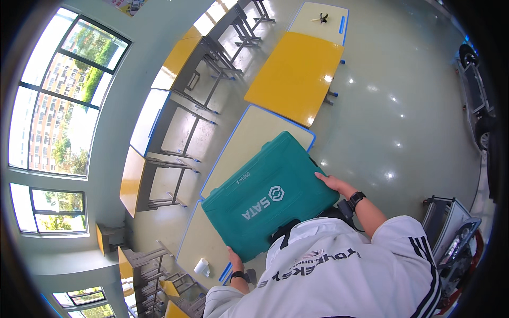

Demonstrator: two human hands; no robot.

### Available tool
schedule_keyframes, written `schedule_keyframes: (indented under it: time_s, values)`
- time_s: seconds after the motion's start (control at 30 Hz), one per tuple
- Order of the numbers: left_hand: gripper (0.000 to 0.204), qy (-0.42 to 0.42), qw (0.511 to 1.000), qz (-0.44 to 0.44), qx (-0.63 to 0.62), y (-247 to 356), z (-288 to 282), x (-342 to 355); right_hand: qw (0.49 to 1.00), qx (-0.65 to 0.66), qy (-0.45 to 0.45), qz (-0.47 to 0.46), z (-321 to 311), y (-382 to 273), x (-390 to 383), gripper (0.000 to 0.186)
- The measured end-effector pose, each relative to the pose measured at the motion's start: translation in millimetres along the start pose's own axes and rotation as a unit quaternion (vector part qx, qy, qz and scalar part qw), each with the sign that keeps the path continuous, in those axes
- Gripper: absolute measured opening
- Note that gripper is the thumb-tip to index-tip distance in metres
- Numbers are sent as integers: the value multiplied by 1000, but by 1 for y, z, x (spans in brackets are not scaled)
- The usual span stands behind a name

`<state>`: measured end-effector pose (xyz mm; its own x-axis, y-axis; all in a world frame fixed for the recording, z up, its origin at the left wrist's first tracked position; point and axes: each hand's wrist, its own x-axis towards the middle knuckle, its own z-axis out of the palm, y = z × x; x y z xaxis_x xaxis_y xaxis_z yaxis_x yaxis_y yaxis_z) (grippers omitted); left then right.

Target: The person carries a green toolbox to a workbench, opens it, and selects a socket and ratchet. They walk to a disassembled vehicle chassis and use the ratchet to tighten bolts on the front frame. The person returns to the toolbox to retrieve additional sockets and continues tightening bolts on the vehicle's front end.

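A large teal-green plastic tool case (249, 196) with pale lettering lies closed in front of my body, partly over a cream desk (238, 132) with blue edging. My left hand (235, 259) holds its near left corner. Along the right edge, my right hand (331, 183) grips the case, thumb on top and the other fingers mostly hidden. Whether the case rests on the desk or is held just above it, I cannot tell.
A white roll or cup (201, 266) lies on the desk by my left hand. Beyond stand a yellow desk (297, 71) and a cream one with black-handled pliers (323, 18). More desks line the windows; a car chassis (474, 95) and a silver case (448, 217) are at right.
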<state>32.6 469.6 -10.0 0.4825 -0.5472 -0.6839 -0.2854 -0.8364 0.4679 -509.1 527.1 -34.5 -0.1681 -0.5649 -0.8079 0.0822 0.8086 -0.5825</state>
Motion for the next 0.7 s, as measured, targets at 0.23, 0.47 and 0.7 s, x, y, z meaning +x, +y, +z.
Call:
schedule_keyframes:
  time_s: [0.23,0.47,0.7]
  values:
    - [78,166,986,14,10,-35,30,-4,999,-31,-8,-14,-24,-1,13,104]
    - [73,246,965,12,85,-33,58,-36,996,-69,-25,-46,-46,-4,41,101]
    - [73,241,970,-12,37,-56,68,-37,994,-33,-102,-17,-62,-57,14,91]
